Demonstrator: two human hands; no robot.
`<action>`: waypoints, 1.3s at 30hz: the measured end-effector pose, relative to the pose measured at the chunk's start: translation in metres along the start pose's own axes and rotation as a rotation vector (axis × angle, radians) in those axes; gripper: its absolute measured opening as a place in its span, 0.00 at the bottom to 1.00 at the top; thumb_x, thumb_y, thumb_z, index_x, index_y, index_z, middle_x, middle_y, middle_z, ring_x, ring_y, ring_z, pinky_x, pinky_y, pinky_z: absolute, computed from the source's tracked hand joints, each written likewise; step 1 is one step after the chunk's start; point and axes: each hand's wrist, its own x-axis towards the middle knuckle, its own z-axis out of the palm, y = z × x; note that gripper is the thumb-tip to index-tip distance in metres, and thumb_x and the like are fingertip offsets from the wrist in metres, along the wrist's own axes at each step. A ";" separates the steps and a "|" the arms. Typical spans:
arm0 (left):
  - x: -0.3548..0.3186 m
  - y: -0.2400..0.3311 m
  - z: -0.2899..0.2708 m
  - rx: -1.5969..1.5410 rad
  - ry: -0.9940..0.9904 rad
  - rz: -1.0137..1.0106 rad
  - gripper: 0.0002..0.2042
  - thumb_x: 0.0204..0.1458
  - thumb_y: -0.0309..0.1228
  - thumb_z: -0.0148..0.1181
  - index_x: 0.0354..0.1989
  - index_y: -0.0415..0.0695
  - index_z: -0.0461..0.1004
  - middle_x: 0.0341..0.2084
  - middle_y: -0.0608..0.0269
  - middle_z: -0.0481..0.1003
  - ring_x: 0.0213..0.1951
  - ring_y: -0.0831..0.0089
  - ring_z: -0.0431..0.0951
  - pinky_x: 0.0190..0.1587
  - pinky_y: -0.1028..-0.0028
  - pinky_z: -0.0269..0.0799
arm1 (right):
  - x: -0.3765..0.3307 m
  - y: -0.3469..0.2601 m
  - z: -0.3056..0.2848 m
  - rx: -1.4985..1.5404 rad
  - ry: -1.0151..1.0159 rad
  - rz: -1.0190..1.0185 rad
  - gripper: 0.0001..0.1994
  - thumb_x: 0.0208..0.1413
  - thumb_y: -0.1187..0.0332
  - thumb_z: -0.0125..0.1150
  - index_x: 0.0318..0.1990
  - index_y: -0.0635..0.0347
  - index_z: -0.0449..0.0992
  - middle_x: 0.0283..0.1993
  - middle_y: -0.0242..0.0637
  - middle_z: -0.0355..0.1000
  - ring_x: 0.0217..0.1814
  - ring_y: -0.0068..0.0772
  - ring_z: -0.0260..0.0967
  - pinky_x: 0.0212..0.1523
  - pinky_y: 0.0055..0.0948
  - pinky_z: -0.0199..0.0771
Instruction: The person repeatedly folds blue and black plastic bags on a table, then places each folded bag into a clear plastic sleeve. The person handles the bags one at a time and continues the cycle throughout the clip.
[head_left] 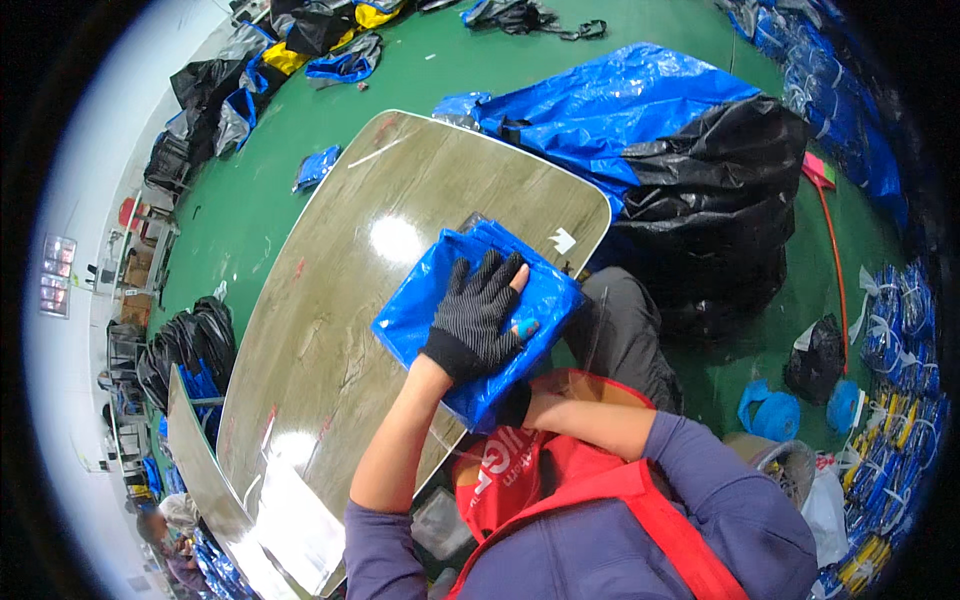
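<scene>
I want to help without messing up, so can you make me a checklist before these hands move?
1. Left hand palm-down on the blue bundle: ok.
2. Right hand gripping well: cannot tell, it's mostly hidden at the bundle's near edge.
3. Bundle wholly on the table: not ok, it overhangs the side nearest the person.
4. Left fingers fully gloved: not ok, one bare fingertip shows.

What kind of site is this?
Probably a workshop or packing area for plastic-sheet goods: tied blue bundles are piled along the right, bulky blue-and-black sheeting sits beyond the table, and a folded blue piece lies under the gloved left hand.
</scene>
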 end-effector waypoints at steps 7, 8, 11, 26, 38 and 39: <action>-0.003 -0.004 0.019 0.012 0.054 0.015 0.36 0.54 0.55 0.46 0.66 0.45 0.55 0.66 0.50 0.55 0.68 0.50 0.51 0.68 0.48 0.36 | -0.013 -0.111 -0.116 -0.406 -0.709 0.117 0.23 0.61 0.57 0.44 0.61 0.55 0.64 0.63 0.50 0.62 0.66 0.49 0.58 0.69 0.42 0.50; -0.003 0.000 0.022 0.029 0.077 -0.002 0.36 0.54 0.55 0.46 0.66 0.45 0.55 0.66 0.50 0.55 0.68 0.51 0.51 0.68 0.48 0.36 | -0.010 -0.126 -0.137 -0.421 -0.775 0.054 0.23 0.60 0.57 0.45 0.60 0.55 0.65 0.61 0.50 0.64 0.66 0.49 0.58 0.69 0.42 0.50; -0.010 0.011 0.021 0.085 0.270 0.057 0.31 0.50 0.46 0.53 0.61 0.43 0.63 0.62 0.51 0.62 0.64 0.51 0.60 0.67 0.50 0.45 | 0.018 -0.155 -0.195 -0.306 -0.345 0.173 0.21 0.57 0.56 0.49 0.57 0.51 0.69 0.54 0.44 0.71 0.64 0.51 0.61 0.65 0.46 0.57; -0.119 -0.038 0.039 -0.152 0.156 -0.928 0.23 0.54 0.41 0.54 0.58 0.46 0.68 0.41 0.48 0.77 0.40 0.50 0.77 0.47 0.56 0.71 | 0.079 -0.054 -0.178 -0.878 0.078 -0.029 0.24 0.58 0.53 0.49 0.63 0.27 0.62 0.71 0.40 0.51 0.59 0.61 0.63 0.48 0.52 0.74; -0.047 -0.055 0.056 -0.565 0.281 -0.240 0.23 0.59 0.39 0.48 0.63 0.52 0.64 0.65 0.52 0.57 0.66 0.51 0.55 0.67 0.59 0.50 | -0.031 -0.077 -0.198 -1.054 -0.038 -0.587 0.31 0.45 0.56 0.62 0.61 0.42 0.65 0.61 0.47 0.65 0.65 0.51 0.60 0.65 0.64 0.45; -0.061 -0.052 0.054 -0.615 0.285 -0.141 0.23 0.59 0.40 0.47 0.63 0.51 0.64 0.66 0.50 0.56 0.67 0.53 0.53 0.67 0.60 0.49 | -0.038 -0.081 -0.203 -0.944 -0.068 -0.501 0.30 0.44 0.57 0.63 0.59 0.42 0.67 0.60 0.46 0.66 0.64 0.50 0.62 0.65 0.64 0.46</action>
